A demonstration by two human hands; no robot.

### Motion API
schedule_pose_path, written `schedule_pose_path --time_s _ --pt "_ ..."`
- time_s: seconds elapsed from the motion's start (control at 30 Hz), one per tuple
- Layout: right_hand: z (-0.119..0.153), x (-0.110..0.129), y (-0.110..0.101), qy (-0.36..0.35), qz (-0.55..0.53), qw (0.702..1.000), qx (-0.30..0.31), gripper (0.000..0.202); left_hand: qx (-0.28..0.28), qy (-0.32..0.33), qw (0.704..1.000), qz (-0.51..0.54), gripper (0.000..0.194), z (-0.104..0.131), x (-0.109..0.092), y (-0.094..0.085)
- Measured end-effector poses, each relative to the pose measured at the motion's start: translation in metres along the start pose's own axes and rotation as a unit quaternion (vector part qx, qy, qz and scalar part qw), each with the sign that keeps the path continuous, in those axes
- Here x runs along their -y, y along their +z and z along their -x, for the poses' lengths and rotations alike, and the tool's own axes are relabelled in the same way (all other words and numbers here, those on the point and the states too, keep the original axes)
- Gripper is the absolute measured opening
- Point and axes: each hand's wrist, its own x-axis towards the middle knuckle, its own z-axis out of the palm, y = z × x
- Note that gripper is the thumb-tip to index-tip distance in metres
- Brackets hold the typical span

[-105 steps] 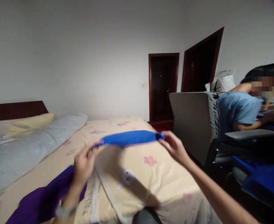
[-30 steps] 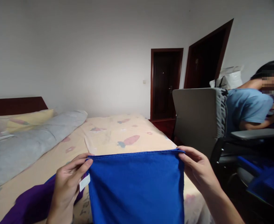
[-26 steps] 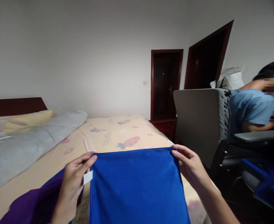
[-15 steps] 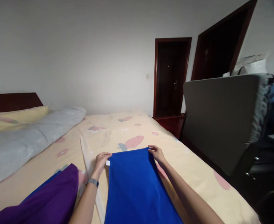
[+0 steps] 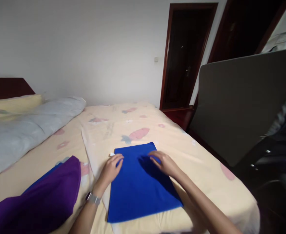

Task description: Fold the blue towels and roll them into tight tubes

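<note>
A blue cloth (image 5: 138, 188) lies flat on the bed in front of me, a small white tag at its far left corner. Over its left edge is my left hand (image 5: 111, 168), fingers curved and apart, with a watch (image 5: 93, 197) on that wrist. On the other side, my right hand (image 5: 164, 163) hovers above the cloth's right part and casts a shadow on it; its fingers are loosely bent and hold nothing. Left of my left arm lies a loosely heaped purple cloth (image 5: 52, 198), with a blue edge (image 5: 44, 175) showing behind it.
The bed sheet (image 5: 213, 188) is pale yellow with carrot prints. A grey rolled quilt (image 5: 35, 128) and a yellow pillow (image 5: 13, 105) lie at the left by the headboard (image 5: 7, 87). To the right stands a dark grey panel (image 5: 242, 104), with a brown door (image 5: 188, 58) beyond.
Both hands have let go of the blue cloth's far corners and come a little nearer to me. The cloth now rests flat, its near edge showing. My view has shifted.
</note>
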Motion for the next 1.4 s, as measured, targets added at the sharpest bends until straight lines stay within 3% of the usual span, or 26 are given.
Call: schedule_pose_path --time_s 0.1,0.2,0.33,0.5,0.67,0.8,0.93,1.07,1.23,1.4 --pt "0.07 0.055 -0.002 -0.084 -0.023 0.989 0.124 0.039 0.166 0.109 0.978 -0.069 0.034 0.074 -0.041 0.003" --pt "0.12 0.077 0.014 -0.127 0.004 0.977 0.169 0.048 0.254 0.156 0.946 -0.132 0.047 0.126 -0.053 0.007" --pt "0.148 0.056 0.02 -0.119 0.064 0.982 0.132 0.049 0.249 0.154 0.941 -0.172 0.05 0.157 -0.036 -0.002" --pt "0.158 0.016 -0.005 -0.079 0.081 0.991 0.068 0.04 0.174 0.071 0.979 -0.082 0.041 0.18 -0.022 -0.029" --pt "0.159 0.015 -0.02 -0.11 0.121 0.984 0.071 0.041 0.113 -0.003 0.993 -0.022 0.033 0.191 -0.021 -0.039" --pt "0.175 0.022 -0.025 -0.134 0.171 0.975 0.048 0.045 0.062 0.021 0.997 -0.037 0.033 0.198 -0.024 -0.042" --pt "0.199 0.027 -0.023 -0.132 0.157 0.977 0.051 0.04 0.082 0.036 0.993 -0.07 0.031 0.211 -0.034 -0.04" --pt "0.204 0.032 -0.022 -0.049 0.062 0.996 0.04 0.031 0.085 0.025 0.994 -0.064 0.026 0.212 -0.042 -0.038" --pt "0.18 0.032 -0.028 0.076 -0.054 0.994 0.051 0.034 0.028 -0.025 0.999 0.035 0.021 0.191 -0.033 -0.03" --pt "0.152 0.025 -0.02 0.139 -0.043 0.988 0.052 0.038 -0.013 -0.079 0.997 0.015 0.03 0.166 -0.016 -0.015"
